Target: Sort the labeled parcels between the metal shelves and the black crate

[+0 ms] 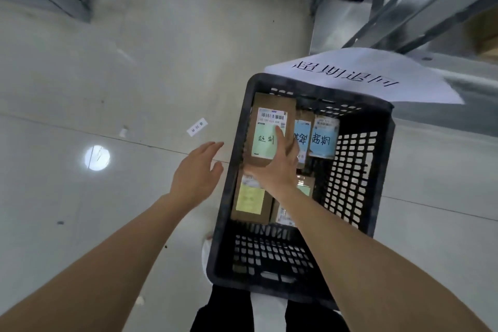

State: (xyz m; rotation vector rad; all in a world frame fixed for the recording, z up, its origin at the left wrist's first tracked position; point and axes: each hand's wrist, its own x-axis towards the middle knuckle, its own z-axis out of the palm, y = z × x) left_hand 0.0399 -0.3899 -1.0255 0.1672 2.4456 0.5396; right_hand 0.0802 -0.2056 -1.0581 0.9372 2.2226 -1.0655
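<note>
Six parcels [269,132] in one crate [377,143]

Right hand [279,167] on green-labeled parcel [269,129] in crate [377,170]

The crate [377,159] is black with a grid of holes; brown parcels [269,105] bear green, yellow and blue labels [265,140].

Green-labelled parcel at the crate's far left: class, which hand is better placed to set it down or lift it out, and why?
The right hand. It already grips the green-labelled parcel inside the black crate, thumb across its label. The left hand hovers open outside the crate's left wall, holding nothing.
</note>
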